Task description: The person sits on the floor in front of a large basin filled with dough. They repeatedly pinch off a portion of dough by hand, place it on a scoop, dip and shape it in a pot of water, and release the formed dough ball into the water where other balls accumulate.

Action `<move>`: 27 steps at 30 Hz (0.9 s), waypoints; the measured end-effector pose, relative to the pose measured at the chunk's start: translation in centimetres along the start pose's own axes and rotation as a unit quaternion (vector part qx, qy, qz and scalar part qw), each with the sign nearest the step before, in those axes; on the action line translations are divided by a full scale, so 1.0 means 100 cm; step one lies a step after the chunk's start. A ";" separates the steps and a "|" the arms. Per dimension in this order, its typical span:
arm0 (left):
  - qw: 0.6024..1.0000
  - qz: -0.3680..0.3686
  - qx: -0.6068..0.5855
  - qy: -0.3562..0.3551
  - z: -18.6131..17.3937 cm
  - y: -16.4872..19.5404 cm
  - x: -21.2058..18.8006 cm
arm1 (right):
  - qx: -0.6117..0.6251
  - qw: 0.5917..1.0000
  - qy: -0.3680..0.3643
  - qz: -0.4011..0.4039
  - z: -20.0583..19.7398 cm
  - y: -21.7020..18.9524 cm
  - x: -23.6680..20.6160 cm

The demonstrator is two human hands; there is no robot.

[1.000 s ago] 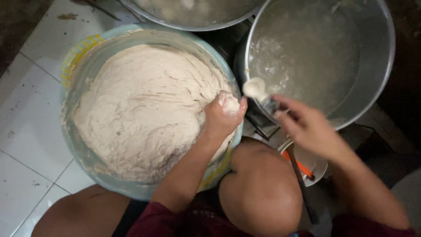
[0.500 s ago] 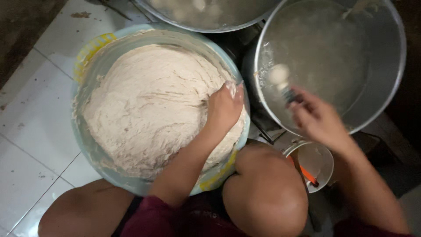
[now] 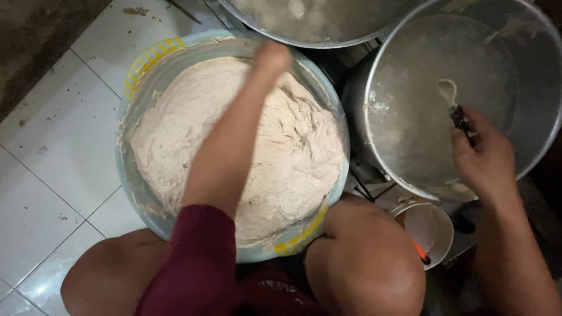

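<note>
Left hand [image 3: 272, 57] reaches across the dough [image 3: 246, 146] in the blue basin [image 3: 134, 175], centre frame, blurred; grip cannot be told; right hand [image 3: 483, 158] closed on a spoon [image 3: 451, 96] over the steel pot [image 3: 527, 146], upper right; best to keep the spoon low above the water.

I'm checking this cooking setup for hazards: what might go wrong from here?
1. The right hand holds a spoon over the liquid in the big metal pot; it looks hot, so a splash might burn.
2. The left hand reaches across the dough; the forearm may smear batter.
</note>
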State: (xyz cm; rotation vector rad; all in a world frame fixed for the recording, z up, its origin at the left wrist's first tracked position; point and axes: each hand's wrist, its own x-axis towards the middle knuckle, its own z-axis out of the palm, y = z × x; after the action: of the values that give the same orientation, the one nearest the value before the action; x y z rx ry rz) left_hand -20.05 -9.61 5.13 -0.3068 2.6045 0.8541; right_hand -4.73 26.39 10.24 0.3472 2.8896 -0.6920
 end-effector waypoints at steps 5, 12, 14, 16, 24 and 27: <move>0.980 -0.153 0.016 0.124 -0.062 -0.087 0.021 | -0.034 0.999 -0.030 -0.013 -0.006 0.014 0.003; 0.931 -0.107 -0.050 0.344 -0.025 -0.167 -0.044 | -0.161 0.987 -0.007 -0.022 -0.004 0.047 0.015; 0.956 -0.097 0.112 0.252 0.002 -0.155 -0.058 | -0.198 0.979 -0.014 -0.047 -0.001 0.046 0.015; 0.945 -0.003 0.167 0.280 0.031 -0.131 -0.076 | -0.174 0.983 -0.028 -0.051 0.004 0.043 0.012; 0.987 0.144 0.017 0.066 0.123 -0.039 -0.152 | -0.019 0.996 -0.044 -0.069 0.005 -0.018 -0.018; 0.973 0.173 -0.074 0.130 0.138 -0.024 -0.163 | 0.120 0.983 -0.141 -0.002 -0.002 -0.035 -0.037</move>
State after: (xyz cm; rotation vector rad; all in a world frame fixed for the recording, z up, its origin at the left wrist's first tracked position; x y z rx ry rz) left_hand -0.58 -1.76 0.42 0.0030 2.8936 1.2005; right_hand -2.07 22.77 12.65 0.2481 2.5466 -1.0049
